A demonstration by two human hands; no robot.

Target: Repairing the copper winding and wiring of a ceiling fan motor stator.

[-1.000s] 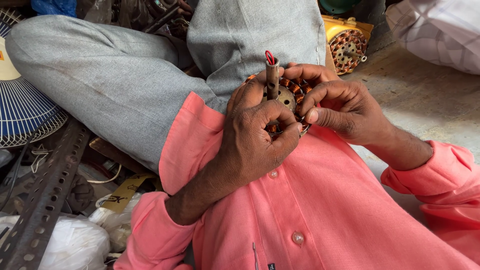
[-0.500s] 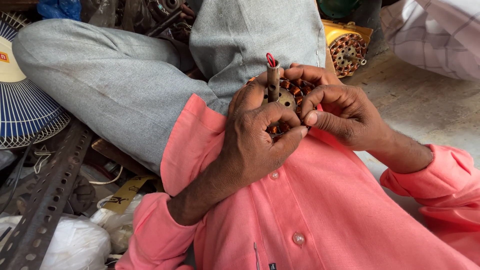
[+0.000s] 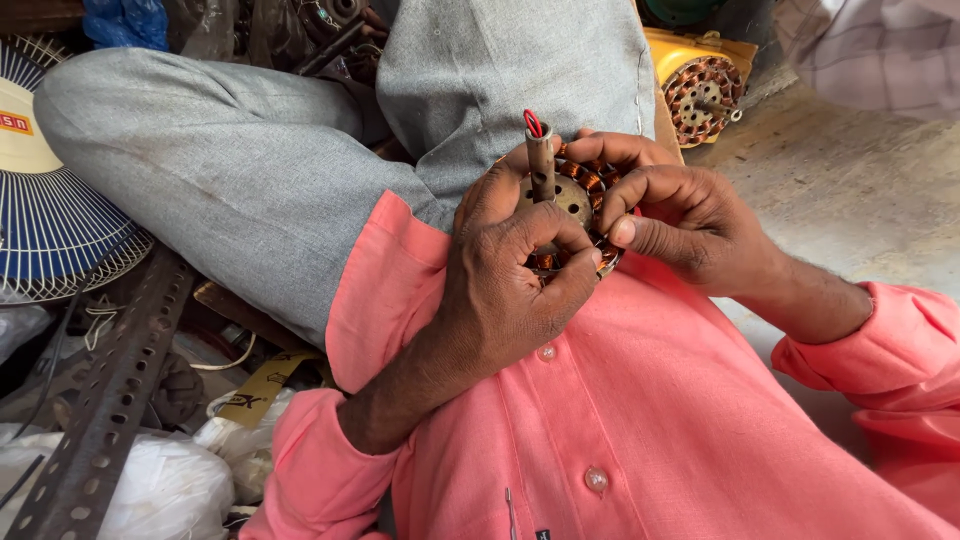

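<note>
Both of my hands hold a round fan motor stator [image 3: 578, 196] with copper wire coils around its rim, close to my chest. My left hand [image 3: 510, 270] wraps over its near side, fingers curled on the coils. My right hand [image 3: 680, 215] grips its right edge, thumb pressed on the rim. A brown shaft [image 3: 541, 160] stands up from the stator's centre, with red and black wires at its tip. My pink shirt sleeves cover both forearms. Much of the stator is hidden under my fingers.
My bent knee in grey trousers [image 3: 250, 170] lies behind the hands. A second copper-wound stator in a yellow housing [image 3: 703, 90] sits at the back right. A fan guard [image 3: 50, 230], a slotted metal angle bar [image 3: 110, 400] and white plastic bags [image 3: 170, 480] lie at the left.
The hands and stator have stayed in much the same grip; my fingers have shifted slightly on the coils.
</note>
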